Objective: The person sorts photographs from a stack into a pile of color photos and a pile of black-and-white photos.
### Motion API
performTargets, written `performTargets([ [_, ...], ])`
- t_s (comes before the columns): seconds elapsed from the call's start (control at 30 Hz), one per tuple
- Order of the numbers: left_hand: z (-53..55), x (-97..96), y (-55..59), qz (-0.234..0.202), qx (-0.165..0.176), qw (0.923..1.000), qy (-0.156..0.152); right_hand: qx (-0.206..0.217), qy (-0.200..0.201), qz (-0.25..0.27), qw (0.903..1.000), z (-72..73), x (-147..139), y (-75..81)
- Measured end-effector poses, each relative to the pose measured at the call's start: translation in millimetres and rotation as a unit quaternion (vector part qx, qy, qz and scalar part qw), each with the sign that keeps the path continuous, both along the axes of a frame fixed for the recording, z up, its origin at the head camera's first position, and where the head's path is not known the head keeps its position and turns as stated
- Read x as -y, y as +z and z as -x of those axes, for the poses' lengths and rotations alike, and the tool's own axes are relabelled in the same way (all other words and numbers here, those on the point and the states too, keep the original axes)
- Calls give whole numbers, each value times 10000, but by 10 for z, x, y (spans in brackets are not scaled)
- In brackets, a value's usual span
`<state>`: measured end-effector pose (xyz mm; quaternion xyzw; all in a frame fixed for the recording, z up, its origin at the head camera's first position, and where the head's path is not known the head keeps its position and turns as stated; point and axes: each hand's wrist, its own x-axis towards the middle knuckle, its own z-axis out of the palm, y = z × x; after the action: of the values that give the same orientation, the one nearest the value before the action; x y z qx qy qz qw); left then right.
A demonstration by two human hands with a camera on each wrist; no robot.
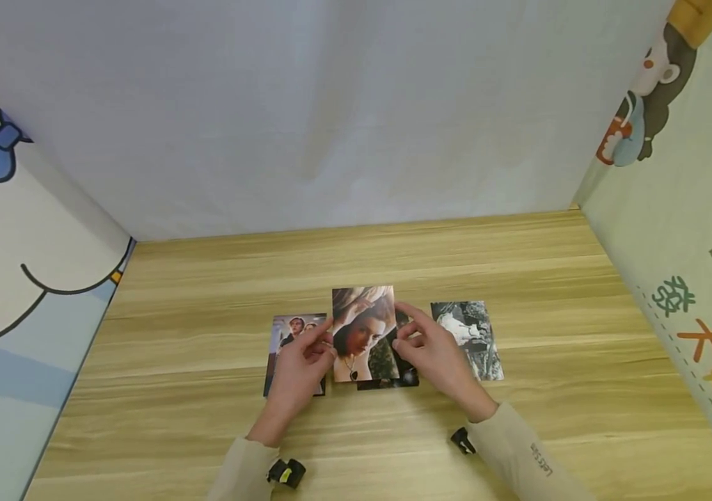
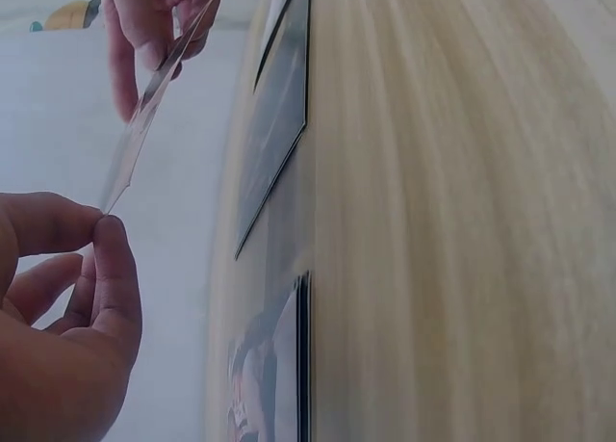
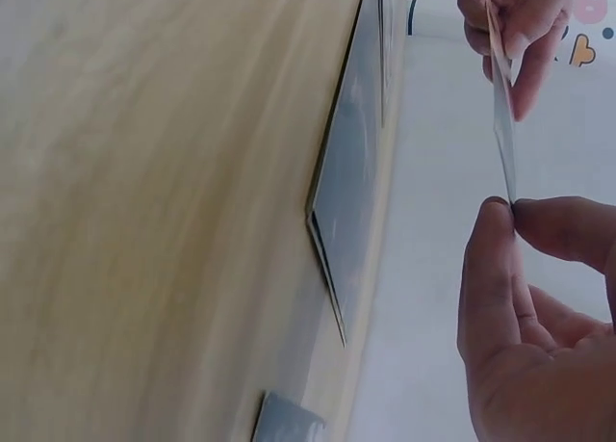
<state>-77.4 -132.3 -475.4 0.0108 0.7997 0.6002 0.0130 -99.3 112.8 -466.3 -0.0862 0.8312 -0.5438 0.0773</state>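
A photo card (image 1: 365, 334) with a portrait on it is held up above the table between both hands. My left hand (image 1: 301, 365) pinches its left edge between thumb and forefinger; my right hand (image 1: 440, 353) pinches the right edge the same way. Both wrist views show the card (image 2: 144, 124) nearly edge-on, raised off the wood. Below it lies a dark card (image 1: 387, 383), mostly hidden by the held one. A card picturing people (image 1: 274, 348) lies under my left hand's side, partly covered. To the right, a black-and-white card (image 1: 477, 337) lies partly behind my right hand.
The wood-grain table (image 1: 205, 292) runs back to a pale fabric wall (image 1: 356, 139). Printed side panels (image 1: 675, 229) stand at left and right. Black straps (image 1: 287, 473) show at both sleeves. In the left wrist view, the near cards (image 2: 284, 365) look stacked.
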Motion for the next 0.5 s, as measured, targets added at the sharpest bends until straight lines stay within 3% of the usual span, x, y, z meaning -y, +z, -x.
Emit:
performTargets([
  [0.5, -46, 192, 24, -59, -51, 9989, 467, -150, 50, 198, 9997, -31, 227, 56],
])
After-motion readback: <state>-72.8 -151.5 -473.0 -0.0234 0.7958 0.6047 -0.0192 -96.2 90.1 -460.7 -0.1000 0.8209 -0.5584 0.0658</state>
